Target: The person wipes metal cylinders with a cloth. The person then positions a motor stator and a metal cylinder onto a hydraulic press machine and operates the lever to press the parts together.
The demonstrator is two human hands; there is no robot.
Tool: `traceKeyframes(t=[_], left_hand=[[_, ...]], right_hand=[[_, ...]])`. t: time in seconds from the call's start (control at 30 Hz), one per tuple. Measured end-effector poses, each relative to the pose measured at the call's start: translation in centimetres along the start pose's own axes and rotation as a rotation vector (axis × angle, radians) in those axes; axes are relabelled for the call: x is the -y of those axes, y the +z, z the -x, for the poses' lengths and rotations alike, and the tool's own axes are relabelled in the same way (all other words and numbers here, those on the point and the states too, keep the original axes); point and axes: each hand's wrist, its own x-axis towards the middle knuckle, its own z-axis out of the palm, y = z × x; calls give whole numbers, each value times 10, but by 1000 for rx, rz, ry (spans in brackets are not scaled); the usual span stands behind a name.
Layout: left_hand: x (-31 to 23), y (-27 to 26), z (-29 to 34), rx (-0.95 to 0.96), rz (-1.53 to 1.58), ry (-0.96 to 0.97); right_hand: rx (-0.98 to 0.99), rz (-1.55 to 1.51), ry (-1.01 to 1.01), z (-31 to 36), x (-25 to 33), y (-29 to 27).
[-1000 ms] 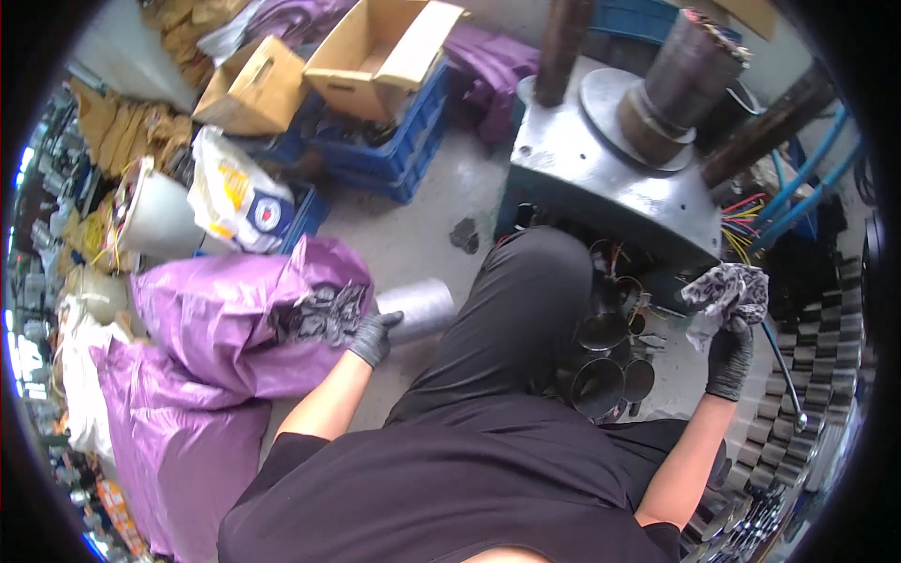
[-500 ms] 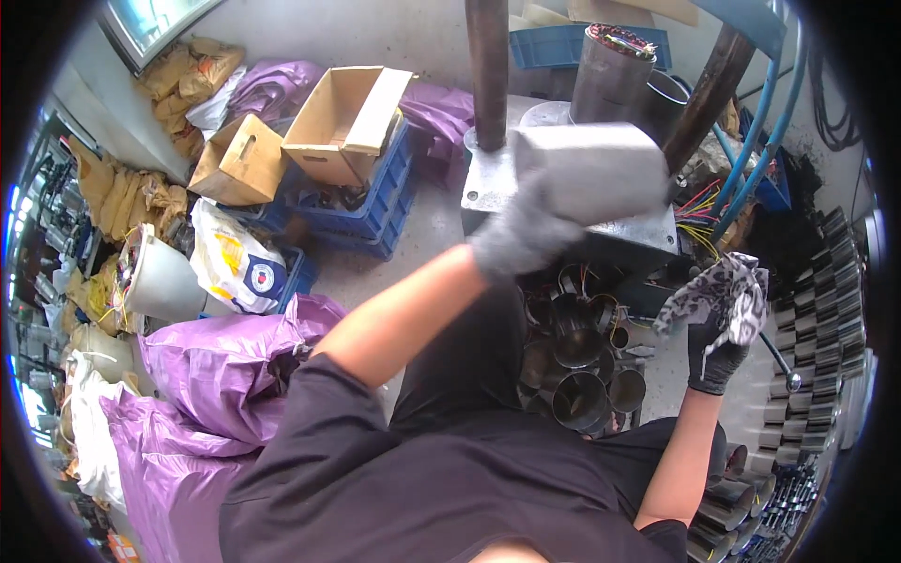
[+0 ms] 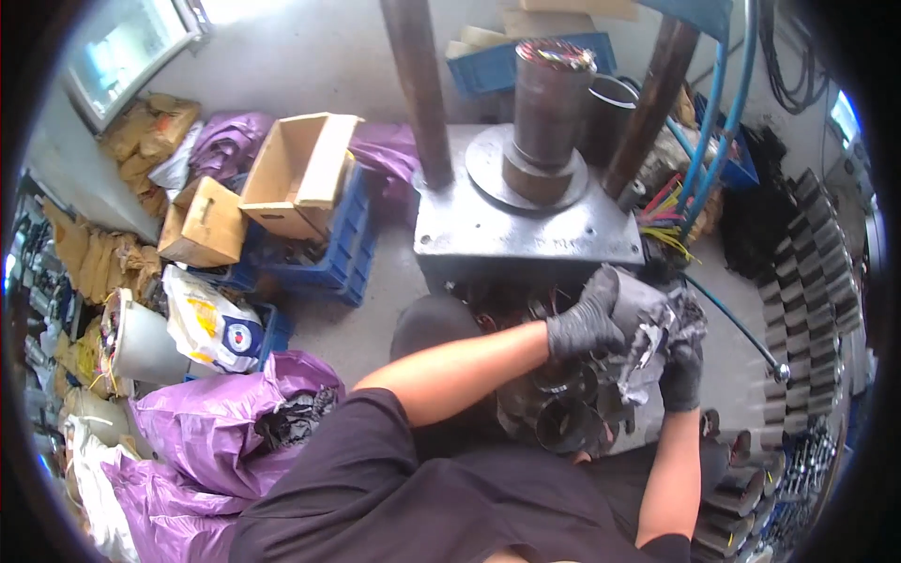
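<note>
My left hand (image 3: 587,324), in a dark grey glove, grips a grey metal cylinder (image 3: 621,286) held low in front of the press. Against the cylinder's right side my right hand (image 3: 681,377), gloved too, clutches a black-and-white patterned rag (image 3: 648,357) that partly covers the metal. The fingers of the right hand are mostly behind the cloth. Beyond both hands is the metal bed (image 3: 507,239) of the press. On its round disc (image 3: 485,169) stands a tall dark cylinder (image 3: 554,108) with wound wire showing at the top.
Two thick columns (image 3: 418,94) rise from the bed. Several metal cylinders (image 3: 568,422) lie on the floor below my hands, and rows of them (image 3: 812,281) line the right. Purple sacks (image 3: 206,422), blue crates (image 3: 328,263) and cardboard boxes (image 3: 300,178) fill the left.
My left hand has brought the grey cylinder down and right, from above the press bed to the rag. The rag now touches it. The view has shifted, exposing the disc and standing cylinder.
</note>
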Motion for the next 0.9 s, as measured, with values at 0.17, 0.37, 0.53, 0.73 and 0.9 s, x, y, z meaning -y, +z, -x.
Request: traceKeyframes(t=[0.17, 0.37, 0.53, 0.73, 0.9], left_hand=[[11, 17, 7, -60, -335, 27], [10, 15, 20, 171, 33, -13], [-13, 23, 23, 293, 218, 75], [-31, 20, 15, 210, 360, -135], [-14, -7, 1, 288, -1224, 347]], right_hand=[[-68, 76, -49, -2, -11, -7], [-105, -187, -76, -16, -36, -44], [-21, -243, -102, -22, -40, -73], [-110, 91, -15, -3, -27, -65], [-264, -373, 123, 16, -4, -44]])
